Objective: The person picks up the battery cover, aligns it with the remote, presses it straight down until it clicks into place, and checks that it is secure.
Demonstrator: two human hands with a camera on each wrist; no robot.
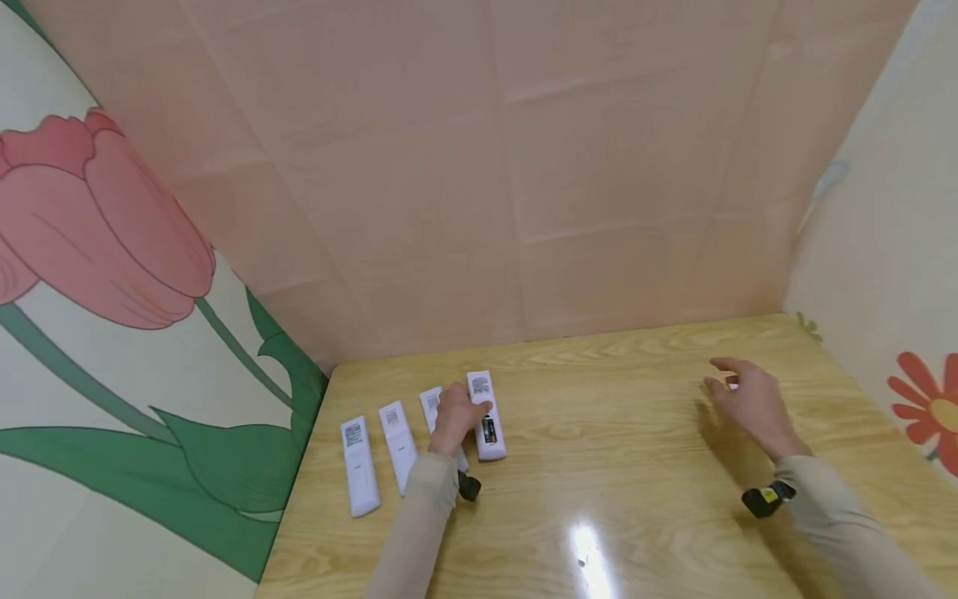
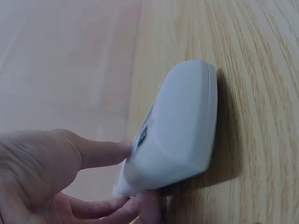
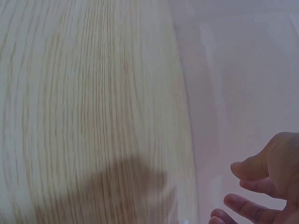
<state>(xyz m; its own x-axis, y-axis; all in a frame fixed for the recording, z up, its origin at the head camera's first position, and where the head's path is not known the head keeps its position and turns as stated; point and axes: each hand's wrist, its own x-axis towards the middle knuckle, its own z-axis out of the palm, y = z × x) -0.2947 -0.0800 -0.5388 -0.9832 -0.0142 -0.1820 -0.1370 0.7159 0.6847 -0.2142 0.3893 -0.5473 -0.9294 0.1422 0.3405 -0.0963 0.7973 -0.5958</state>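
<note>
My left hand (image 1: 456,416) holds a white remote control (image 1: 491,441) by its side, the thumb on its back face and the fingers at its edge. That remote lies back up with its battery bay uncovered, and a dark battery (image 1: 490,429) shows inside. In the left wrist view the remote (image 2: 187,116) looks tilted, one end toward the camera. Over the right part of the table hovers my right hand (image 1: 752,412), its thumb and fingers loosely bent and apart. A small whitish thing (image 1: 733,386) shows just behind it, mostly hidden; I cannot tell what it is.
Left of the held remote lie more white remotes in a row, a far-left remote (image 1: 360,470), another remote (image 1: 398,445), and a third remote (image 1: 430,401) partly under my left hand. The wooden table (image 1: 599,399) meets a pink sheet (image 1: 524,166) behind and painted walls at both sides.
</note>
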